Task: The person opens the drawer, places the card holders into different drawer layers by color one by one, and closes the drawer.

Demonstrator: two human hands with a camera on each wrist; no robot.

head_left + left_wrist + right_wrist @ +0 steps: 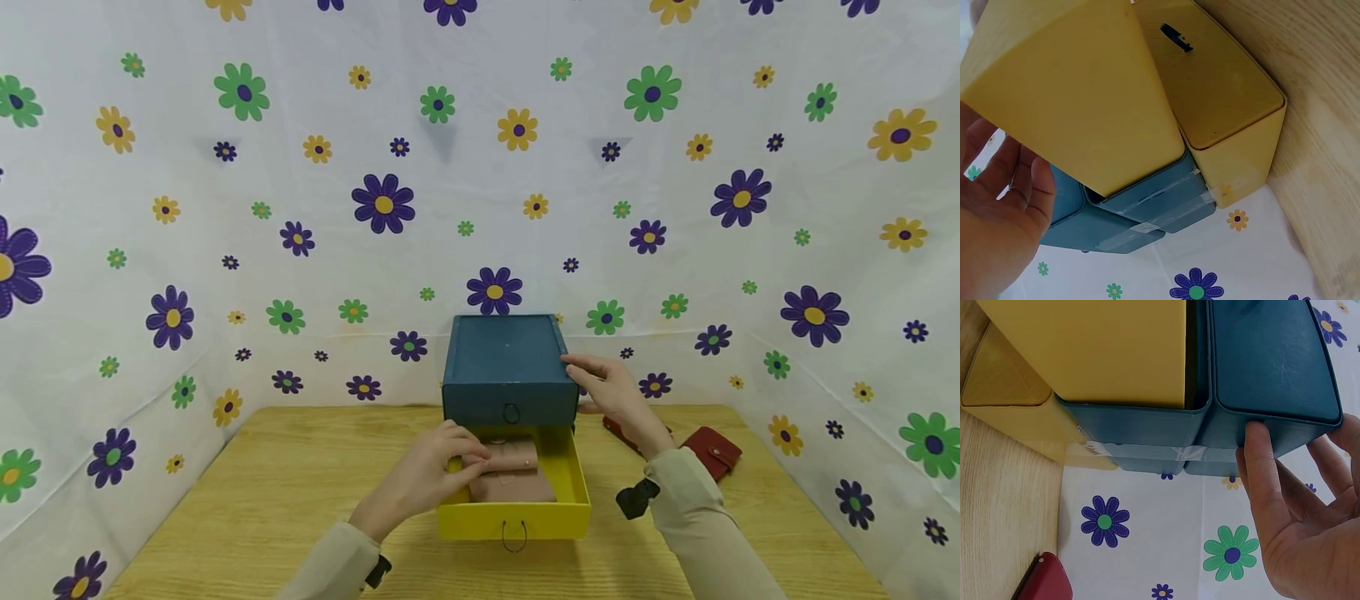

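A pink wallet (517, 485) with a small snap lies inside the pulled-out yellow drawer (517, 522). My left hand (431, 471) reaches over the drawer's left side, thumb and fingertips pinching the wallet's left end. In the left wrist view, the drawer's underside covers those fingertips. My right hand (611, 392) rests on the right side of the blue drawer unit (510, 350), fingers fairly straight along its upper edge. The right wrist view shows a fingertip of the right hand (1310, 500) against the blue drawer's side.
Behind my right wrist, a red wallet (712, 452) with a strap lies on the wooden table (315, 483), beside another red item (621, 433) partly hidden by the hand. Below the open drawer is another yellow drawer (1229, 81). A flowered sheet (315, 275) hangs behind.
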